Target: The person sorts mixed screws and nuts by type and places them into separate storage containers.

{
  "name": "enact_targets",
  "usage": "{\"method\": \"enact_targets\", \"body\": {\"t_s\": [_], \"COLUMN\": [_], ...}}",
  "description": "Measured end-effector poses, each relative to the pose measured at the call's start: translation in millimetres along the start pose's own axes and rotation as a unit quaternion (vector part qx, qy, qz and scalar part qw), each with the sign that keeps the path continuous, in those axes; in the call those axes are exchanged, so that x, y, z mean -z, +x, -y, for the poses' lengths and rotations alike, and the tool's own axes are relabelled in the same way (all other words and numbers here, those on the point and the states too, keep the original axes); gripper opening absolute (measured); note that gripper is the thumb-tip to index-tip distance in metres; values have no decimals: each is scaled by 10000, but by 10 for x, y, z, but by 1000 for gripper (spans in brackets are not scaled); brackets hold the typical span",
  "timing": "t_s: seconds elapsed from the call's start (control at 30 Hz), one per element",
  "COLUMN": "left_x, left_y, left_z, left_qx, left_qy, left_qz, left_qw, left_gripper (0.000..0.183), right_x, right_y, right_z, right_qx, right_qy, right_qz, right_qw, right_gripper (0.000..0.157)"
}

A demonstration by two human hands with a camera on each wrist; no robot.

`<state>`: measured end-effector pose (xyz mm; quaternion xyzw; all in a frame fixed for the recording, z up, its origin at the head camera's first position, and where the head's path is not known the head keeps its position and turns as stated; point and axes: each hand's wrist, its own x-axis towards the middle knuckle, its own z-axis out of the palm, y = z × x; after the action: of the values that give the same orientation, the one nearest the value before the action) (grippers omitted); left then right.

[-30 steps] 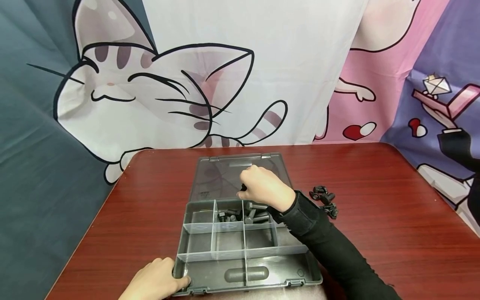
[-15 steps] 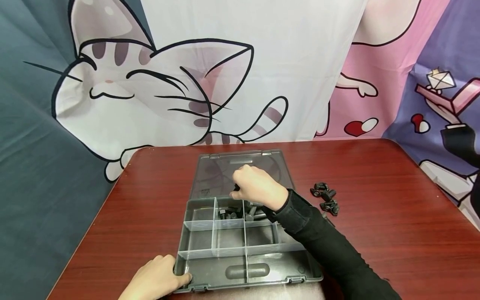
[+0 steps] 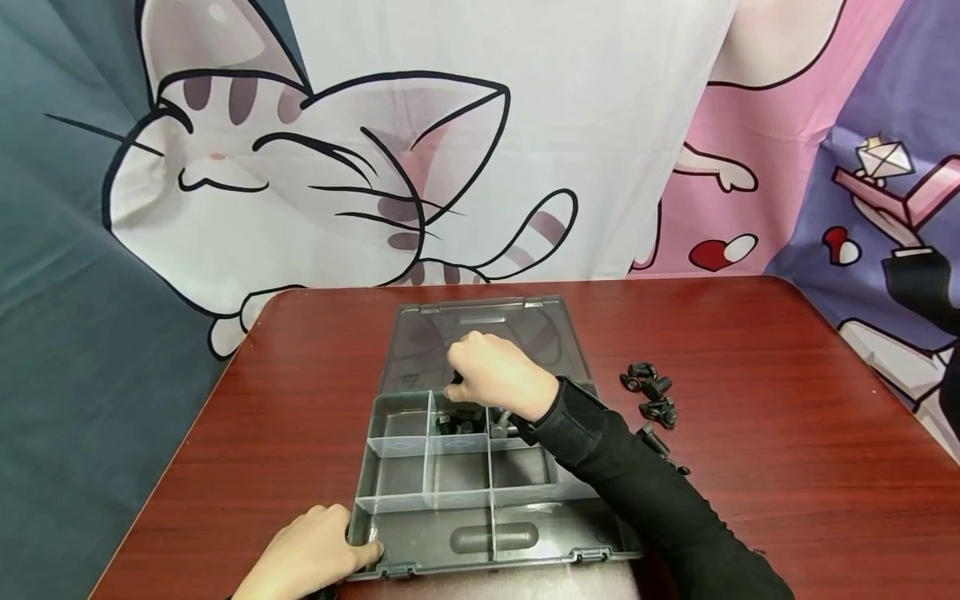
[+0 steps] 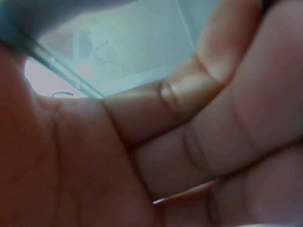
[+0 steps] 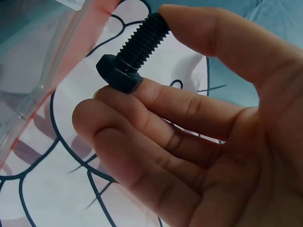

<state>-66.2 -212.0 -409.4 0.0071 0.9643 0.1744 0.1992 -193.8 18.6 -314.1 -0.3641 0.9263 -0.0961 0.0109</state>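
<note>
A black hex bolt [image 5: 137, 52] with a threaded shank is pinched between thumb and forefinger of my right hand [image 3: 501, 377]. That hand hovers over the back of a grey, clear-walled compartment box [image 3: 420, 533], in front of its opened lid [image 3: 416, 350]. Dark bolts [image 3: 461, 423] lie in the second back compartment. Greyer bolts [image 3: 500, 425] show in the compartment to its right, partly hidden by my right wrist. My left hand [image 3: 311, 550] grips the box's near left corner, thumb over the rim; in the left wrist view its fingers curl close to the camera.
Small dark hardware pieces [image 3: 647, 380] lie loose in a group on the red-brown table [image 3: 787, 400], right of the box. Another dark cylindrical piece [image 3: 652, 439] lies nearer, beside my right sleeve [image 3: 645, 483]. A cartoon-printed cloth [image 3: 600, 125] hangs behind the table.
My right hand has moved left with the bolt, towards the second back compartment. More loose pieces show beside the sleeve. My left hand stays on the box corner.
</note>
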Motion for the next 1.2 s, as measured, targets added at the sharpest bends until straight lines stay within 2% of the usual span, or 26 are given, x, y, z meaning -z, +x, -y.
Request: {"method": "enact_targets", "body": {"t_s": [0.47, 0.63, 0.83, 1.1, 1.2], "left_x": [11, 16, 9, -4, 4], "left_y": [-35, -26, -18, -11, -3], "left_z": [9, 23, 31, 24, 11], "left_qx": [-99, -33, 82, 8, 16], "left_qy": [93, 33, -168, -43, -73], "left_qz": [-277, -92, 160, -11, 32], "left_qw": [9995, 9999, 9997, 10000, 10000], "left_gripper": [39, 40, 39, 39, 39], "right_x": [-39, -59, -93, -144, -152], "right_y": [150, 199, 262, 313, 325], "right_z": [160, 249, 337, 390, 397], "right_qx": [317, 463, 527, 587, 627], "right_qy": [-440, -494, -527, -573, -569], "right_qz": [83, 59, 193, 114, 80], "right_qw": [9985, 9977, 9970, 9966, 9964], "right_gripper": [35, 38, 32, 34, 32]}}
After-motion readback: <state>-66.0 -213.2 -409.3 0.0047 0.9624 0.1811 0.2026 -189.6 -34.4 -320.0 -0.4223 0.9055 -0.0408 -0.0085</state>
